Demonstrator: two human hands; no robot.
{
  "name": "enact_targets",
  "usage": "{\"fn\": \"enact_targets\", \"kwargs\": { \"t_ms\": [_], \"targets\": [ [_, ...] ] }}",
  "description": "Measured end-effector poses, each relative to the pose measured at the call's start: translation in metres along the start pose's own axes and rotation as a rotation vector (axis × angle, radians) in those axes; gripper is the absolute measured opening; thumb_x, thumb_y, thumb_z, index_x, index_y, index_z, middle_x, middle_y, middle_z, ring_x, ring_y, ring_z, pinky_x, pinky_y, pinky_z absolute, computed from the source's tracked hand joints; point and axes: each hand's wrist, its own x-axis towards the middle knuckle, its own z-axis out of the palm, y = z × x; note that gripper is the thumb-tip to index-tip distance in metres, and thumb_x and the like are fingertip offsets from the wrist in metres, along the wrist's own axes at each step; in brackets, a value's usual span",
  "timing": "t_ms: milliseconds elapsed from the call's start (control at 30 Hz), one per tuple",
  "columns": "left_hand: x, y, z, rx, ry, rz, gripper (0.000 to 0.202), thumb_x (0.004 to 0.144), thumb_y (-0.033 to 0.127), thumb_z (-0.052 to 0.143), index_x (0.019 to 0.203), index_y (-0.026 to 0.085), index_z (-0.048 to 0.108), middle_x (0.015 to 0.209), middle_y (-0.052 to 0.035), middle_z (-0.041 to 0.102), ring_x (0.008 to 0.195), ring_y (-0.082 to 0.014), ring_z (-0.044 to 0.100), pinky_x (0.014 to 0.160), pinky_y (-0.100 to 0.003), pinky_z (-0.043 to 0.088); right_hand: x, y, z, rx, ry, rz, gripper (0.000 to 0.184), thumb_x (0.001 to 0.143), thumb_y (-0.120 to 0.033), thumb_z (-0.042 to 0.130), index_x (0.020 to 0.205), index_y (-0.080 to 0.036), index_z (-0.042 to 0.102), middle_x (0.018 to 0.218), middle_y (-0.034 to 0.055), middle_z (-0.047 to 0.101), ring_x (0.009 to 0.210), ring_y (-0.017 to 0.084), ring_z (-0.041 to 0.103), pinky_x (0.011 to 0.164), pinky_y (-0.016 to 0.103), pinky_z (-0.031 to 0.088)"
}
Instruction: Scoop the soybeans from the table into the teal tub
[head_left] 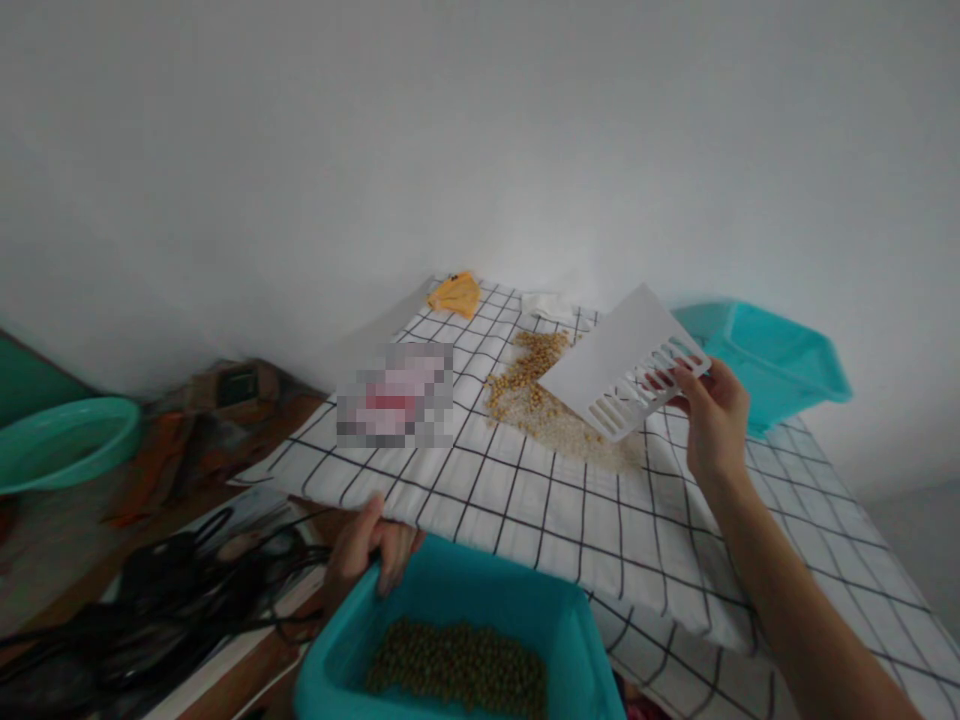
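Observation:
My right hand (pixel 712 410) is closed on a thin white plastic board (pixel 611 350) with a row of slots along one edge. The board is tilted over a spread of yellowish beans (pixel 536 385) and small pale grains (pixel 581 440) on the checked cloth (pixel 525 490). Below the front edge of the table, my left hand (pixel 379 545) grips the rim of a turquoise basin (pixel 495 575). Its fingers curl over the back left corner. Many greenish-brown round beans (pixel 457 660) cover the basin's bottom.
Behind my right hand stands another turquoise basin (pixel 772 355). An orange cloth or bag (pixel 456 294) and a white crumpled piece (pixel 546 305) lie near the wall. A pixelated pinkish item (pixel 394 395) is at left. Black cables (pixel 172 580) and a green tub (pixel 71 440) are lower left.

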Motion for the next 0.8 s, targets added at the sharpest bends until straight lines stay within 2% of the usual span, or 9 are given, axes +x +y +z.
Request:
{"fn": "enact_targets", "kwargs": {
  "t_ms": [200,400,600,800],
  "targets": [
    [-0.0004,0.0007,0.0020,0.008,-0.001,0.012,0.083,0.108,0.044,0.025,0.033,0.027,0.057,0.031,0.0000,0.043,0.037,-0.0163,0.035,0.071,-0.040,0.038,-0.0036,-0.0007,0.0025,0.008,-0.049,0.063,0.018,0.081,-0.035,0.074,0.093,-0.024,0.067,0.085,0.0019,0.074,0.075,0.019,0.073,0.062,0.029,0.059],
    [-0.0023,0.0016,0.0048,0.002,0.020,0.017,0.083,0.108,0.045,0.026,0.033,0.027,0.057,0.031,0.0000,0.042,0.038,-0.0167,0.035,0.071,-0.041,0.037,-0.0038,-0.0022,0.0031,0.017,-0.043,0.031,0.016,0.083,-0.033,0.074,0.093,-0.024,0.066,0.083,0.0007,0.072,0.073,0.019,0.073,0.062,0.028,0.057],
    [-0.0019,0.0015,0.0050,-0.006,0.025,0.012,0.083,0.108,0.043,0.026,0.033,0.027,0.057,0.031,0.0001,0.042,0.038,-0.0167,0.034,0.070,-0.041,0.037,-0.0081,-0.0010,0.0066,0.037,-0.158,0.057,0.018,0.084,-0.038,0.075,0.093,-0.024,0.066,0.084,0.0011,0.074,0.075,0.019,0.073,0.063,0.029,0.060],
    [-0.0028,0.0022,0.0047,-0.041,0.021,0.001,0.081,0.107,0.050,0.032,0.034,0.027,0.061,0.031,0.0006,0.044,0.038,-0.0165,0.037,0.073,-0.040,0.038,-0.0073,0.0001,0.0080,0.079,-0.109,0.037,0.020,0.081,-0.038,0.079,0.090,-0.024,0.068,0.082,0.0010,0.075,0.070,0.018,0.073,0.060,0.028,0.060]
  ]
}}
